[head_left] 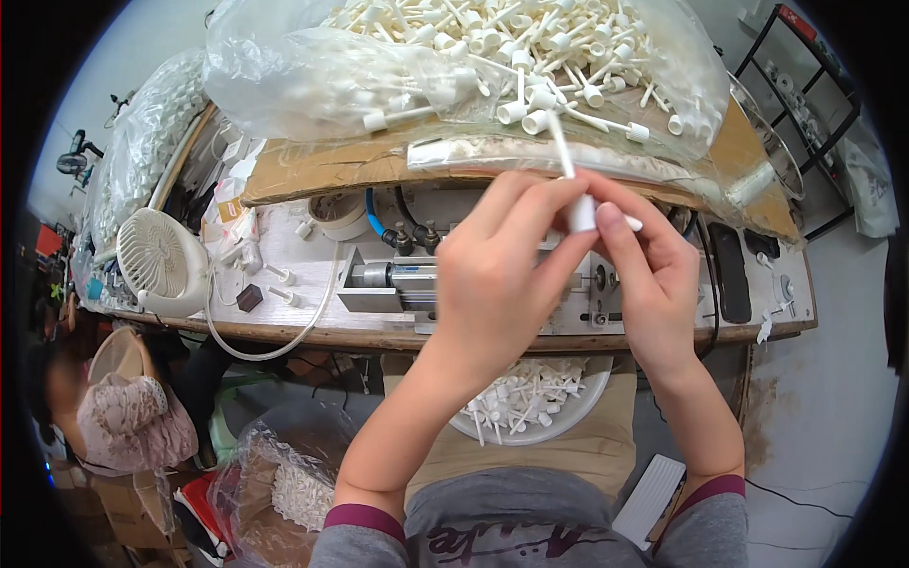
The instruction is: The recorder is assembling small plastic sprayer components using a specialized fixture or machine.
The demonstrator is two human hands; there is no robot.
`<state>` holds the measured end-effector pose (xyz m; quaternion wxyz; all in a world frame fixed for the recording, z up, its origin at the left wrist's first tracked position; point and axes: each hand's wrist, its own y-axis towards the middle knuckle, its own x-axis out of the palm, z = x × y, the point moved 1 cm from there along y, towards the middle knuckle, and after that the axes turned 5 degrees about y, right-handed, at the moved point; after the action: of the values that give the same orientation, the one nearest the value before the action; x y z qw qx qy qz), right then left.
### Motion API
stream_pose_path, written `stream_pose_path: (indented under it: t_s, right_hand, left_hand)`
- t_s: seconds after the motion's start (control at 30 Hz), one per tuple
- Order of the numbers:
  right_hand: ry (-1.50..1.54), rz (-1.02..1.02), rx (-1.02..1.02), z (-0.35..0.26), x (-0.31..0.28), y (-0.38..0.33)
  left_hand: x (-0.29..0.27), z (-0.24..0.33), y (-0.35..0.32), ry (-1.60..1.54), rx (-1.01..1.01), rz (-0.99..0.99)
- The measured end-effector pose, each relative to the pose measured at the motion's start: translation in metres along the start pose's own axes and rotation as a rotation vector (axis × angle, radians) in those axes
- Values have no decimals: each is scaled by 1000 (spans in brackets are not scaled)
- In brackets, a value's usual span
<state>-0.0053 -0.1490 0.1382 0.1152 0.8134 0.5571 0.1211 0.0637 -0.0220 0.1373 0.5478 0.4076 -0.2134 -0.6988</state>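
Above the bench, my left hand [497,265] and my right hand [653,265] are closed together on a small white plastic scoop-like piece [581,216]. Its short cup shows between the fingertips, and a thin white stem [562,147] points away from me. Another white tip [633,223] pokes out by my right fingers; whether it belongs to the same piece I cannot tell. Partly behind my hands sits a metal fixture with a cylinder [407,275] and a small bracket [598,284].
An open clear bag [275,85] spills similar white pieces [540,57] over cardboard [322,170] at the back. A bowl [598,393] of pieces rests at my lap. A small fan [161,256] and looped hose [256,355] are left, a phone [729,275] right. Another person [133,417] is far left.
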Motion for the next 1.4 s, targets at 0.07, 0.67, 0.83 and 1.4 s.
stream_pose_path:
  t_s: [0.07, 0.67, 0.83, 1.4]
  right_hand:
    - [42, 25, -81, -7, -3, 1]
    - [-8, 23, 282, -5, -49, -2]
    - [135, -40, 531, -4, -36, -13]
    - [-910, -175, -193, 18, -92, 105]
  left_hand:
    - [-15, 5, -12, -54, -44, -54]
    - [-7, -13, -76, 510, 81, -587]
    - [-12, -2, -73, 386, -18, -517]
    - [-7, -8, -92, 527, 135, -517]
